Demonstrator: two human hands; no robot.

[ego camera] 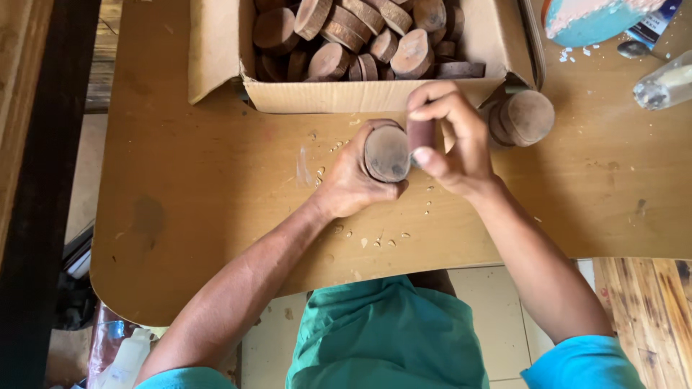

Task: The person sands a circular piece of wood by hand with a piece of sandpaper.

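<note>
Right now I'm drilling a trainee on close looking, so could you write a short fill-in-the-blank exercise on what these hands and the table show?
1. The left hand grips a round wooden ____.
2. The right hand presses a small reddish-brown piece against the disc's ____ edge.
3. More discs fill the ____ box behind the hands.
4. The person's shirt is ____.

Missing words: disc; right; cardboard; green

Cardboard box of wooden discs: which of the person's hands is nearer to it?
Right. The right hand sits just below the cardboard box; the left hand is lower, gripping a disc.
</note>
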